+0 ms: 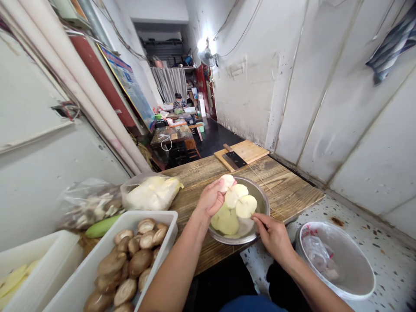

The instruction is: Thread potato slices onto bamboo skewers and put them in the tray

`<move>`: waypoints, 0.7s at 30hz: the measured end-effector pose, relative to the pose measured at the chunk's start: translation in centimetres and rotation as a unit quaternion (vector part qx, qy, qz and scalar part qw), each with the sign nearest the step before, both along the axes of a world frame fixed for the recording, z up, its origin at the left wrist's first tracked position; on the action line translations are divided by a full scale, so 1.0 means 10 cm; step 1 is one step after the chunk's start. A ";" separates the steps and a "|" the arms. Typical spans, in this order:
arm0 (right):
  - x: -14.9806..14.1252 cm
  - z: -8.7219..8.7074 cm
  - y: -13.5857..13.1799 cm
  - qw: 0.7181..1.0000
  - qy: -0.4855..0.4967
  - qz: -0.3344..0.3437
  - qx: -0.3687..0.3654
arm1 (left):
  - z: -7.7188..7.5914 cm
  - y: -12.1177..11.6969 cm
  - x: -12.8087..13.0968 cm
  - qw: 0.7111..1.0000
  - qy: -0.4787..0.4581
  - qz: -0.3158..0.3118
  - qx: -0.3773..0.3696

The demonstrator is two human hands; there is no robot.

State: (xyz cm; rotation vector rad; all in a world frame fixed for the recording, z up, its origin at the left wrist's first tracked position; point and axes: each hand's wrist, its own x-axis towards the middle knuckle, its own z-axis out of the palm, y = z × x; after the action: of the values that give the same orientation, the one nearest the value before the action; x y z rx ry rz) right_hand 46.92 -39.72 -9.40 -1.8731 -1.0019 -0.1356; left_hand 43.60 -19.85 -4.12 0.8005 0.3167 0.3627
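Over a steel bowl (265,203), three pale round potato slices (236,196) line up between my hands, seemingly threaded on a thin skewer that is mostly hidden. My left hand (212,197) is closed on the potato slice (226,182) at the far end of the row. At the near end, my right hand (271,234) pinches the skewer close to the last slice's edge. More potato slices (227,223) lie in the bowl below, apparently in water. Loose thin skewers (261,178) rest on the wooden table to the bowl's right.
A cleaver (234,159) lies on a cutting board (251,151) behind the bowl. To the left stand a white bin of mushrooms (139,261), a bagged pale vegetable (151,193) and a green gourd (102,226). A lined bucket (352,260) is at right; a person (178,102) sits far back.
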 end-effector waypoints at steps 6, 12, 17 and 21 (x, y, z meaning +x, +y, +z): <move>0.04 0.04 0.08 1.000 0.006 -0.002 0.004 | -0.10 -0.03 -0.05 0.996 -0.061 0.068 -0.018; -0.02 0.05 0.13 0.999 0.011 0.031 -0.008 | -0.06 -0.02 -0.05 0.994 -0.058 0.087 -0.043; -0.05 0.05 0.15 0.999 0.008 0.034 0.001 | -0.02 -0.03 -0.03 0.993 -0.061 0.087 -0.055; -0.05 0.06 0.14 0.999 0.012 0.030 0.004 | -0.01 -0.06 -0.01 0.993 -0.063 0.097 -0.034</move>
State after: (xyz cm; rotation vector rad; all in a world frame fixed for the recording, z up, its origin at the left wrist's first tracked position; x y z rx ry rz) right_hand 46.42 -38.27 -8.80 -1.8304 -1.0386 -0.0810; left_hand 43.45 -20.44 -4.20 0.6780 0.2873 0.5796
